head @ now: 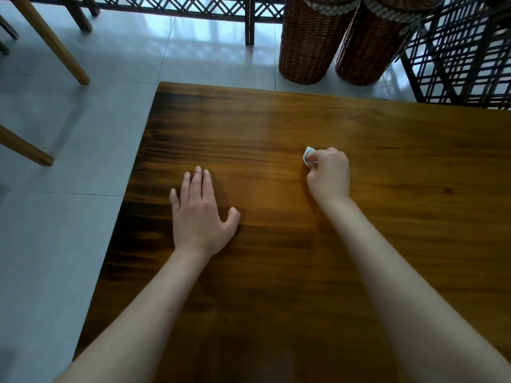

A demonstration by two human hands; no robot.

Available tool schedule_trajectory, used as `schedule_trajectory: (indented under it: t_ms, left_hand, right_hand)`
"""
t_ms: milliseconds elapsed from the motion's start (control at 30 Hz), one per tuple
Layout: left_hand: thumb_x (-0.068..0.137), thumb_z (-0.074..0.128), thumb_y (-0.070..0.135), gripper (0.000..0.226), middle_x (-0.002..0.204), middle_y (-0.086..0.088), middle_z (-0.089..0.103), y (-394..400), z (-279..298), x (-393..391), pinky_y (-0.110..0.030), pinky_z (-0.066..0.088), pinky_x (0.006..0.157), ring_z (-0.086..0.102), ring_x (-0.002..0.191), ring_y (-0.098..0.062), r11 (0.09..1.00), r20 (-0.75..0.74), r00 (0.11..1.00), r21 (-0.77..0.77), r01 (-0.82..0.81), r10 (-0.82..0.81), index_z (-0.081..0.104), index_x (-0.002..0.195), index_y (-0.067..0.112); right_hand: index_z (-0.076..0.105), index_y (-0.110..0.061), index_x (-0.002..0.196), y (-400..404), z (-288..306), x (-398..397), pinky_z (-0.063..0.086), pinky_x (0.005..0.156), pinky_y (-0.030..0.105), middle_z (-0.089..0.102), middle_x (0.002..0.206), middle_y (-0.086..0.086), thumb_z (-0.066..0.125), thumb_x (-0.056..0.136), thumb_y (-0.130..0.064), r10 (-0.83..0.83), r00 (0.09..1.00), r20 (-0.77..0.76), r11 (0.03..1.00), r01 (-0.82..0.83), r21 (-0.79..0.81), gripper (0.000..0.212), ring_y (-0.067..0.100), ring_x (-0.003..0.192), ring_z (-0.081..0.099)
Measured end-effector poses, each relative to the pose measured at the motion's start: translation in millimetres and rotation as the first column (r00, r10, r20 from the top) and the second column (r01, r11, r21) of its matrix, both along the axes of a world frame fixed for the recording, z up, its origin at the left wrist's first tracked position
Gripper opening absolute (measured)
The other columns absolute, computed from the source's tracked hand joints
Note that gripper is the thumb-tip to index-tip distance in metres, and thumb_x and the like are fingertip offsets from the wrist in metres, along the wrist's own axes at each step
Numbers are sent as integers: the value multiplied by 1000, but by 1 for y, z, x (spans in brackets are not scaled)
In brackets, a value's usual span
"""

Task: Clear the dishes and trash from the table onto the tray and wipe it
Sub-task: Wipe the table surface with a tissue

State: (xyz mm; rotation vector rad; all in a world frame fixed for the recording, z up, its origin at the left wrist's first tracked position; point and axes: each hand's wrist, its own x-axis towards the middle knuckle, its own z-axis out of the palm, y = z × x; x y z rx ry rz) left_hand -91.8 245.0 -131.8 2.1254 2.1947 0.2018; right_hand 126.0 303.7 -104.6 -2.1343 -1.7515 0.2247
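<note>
Both hands are on the wooden table, which fills the near and right part of the scene with its far left corner showing. At the left, the left hand lies flat, palm down, on the dark-grained part of the tabletop near the left edge. Its fingers are spread a little and point toward the far side, the thumb is splayed out to the right, and it holds nothing. Its bare forearm runs back to the near left corner of the view.

Further right and a little farther away, the right hand is curled into a loose fist, knuckles up, pressed down on the tabletop. It pinches a small white wipe, of which only a crumpled corner pokes out at the far left of the fingers; the rest is hidden inside the hand. Whether it is a tissue or a cloth cannot be told. The two hands are well apart, with bare wood between them.

Off the table to the left, pale floor tiles carry several light wooden furniture legs. Beyond the far edge of the table, toward the right, two tall brown wicker baskets stand side by side on the floor, just beside a dark lattice screen at the far right.
</note>
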Motion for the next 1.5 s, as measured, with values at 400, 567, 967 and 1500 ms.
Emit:
schedule_trajectory:
  t_ms: [400, 567, 967, 1500]
  left_hand:
    - [82, 53, 53, 81, 152, -11, 28, 3, -4, -3, -50, 15, 111, 20, 141, -29, 1000, 0, 1000, 3, -5, 5, 28, 145, 9]
    - [86, 52, 48, 73, 152, -9, 28, 2, 4, -2, -51, 12, 113, 19, 142, -28, 999, 5, 1000, -29, -20, 20, 31, 144, 10]
    - [82, 51, 52, 72, 147, -6, 39, -64, 13, 99, -53, 10, 110, 30, 138, -27, 990, 16, 990, -14, 141, -141, 37, 142, 14]
    - [86, 47, 49, 73, 152, -4, 30, -71, 19, 205, -46, 5, 113, 18, 142, -23, 988, 88, 986, -54, 147, -142, 26, 147, 15]
  right_hand:
    - [72, -7, 98, -73, 3, -34, 41, 68, 25, 63, 85, 8, 53, 84, 8, 307, 946, -107, 949, -312, -41, 28, 21, 85, 53]
    - [73, -7, 96, -98, 11, -17, 41, 69, 20, 66, 84, 6, 60, 84, 3, 50, 984, -170, 996, -37, 81, 20, 14, 82, 54]
    - [71, -8, 96, -69, 4, 57, 43, 67, 24, 61, 85, 7, 54, 88, 1, 59, 996, -61, 997, -56, 49, 21, 20, 88, 55]
    - [73, -13, 84, -58, 20, 220, 36, 67, 22, 61, 77, 1, 56, 83, 4, 6, 999, -40, 993, -1, 116, 23, 13, 76, 52]
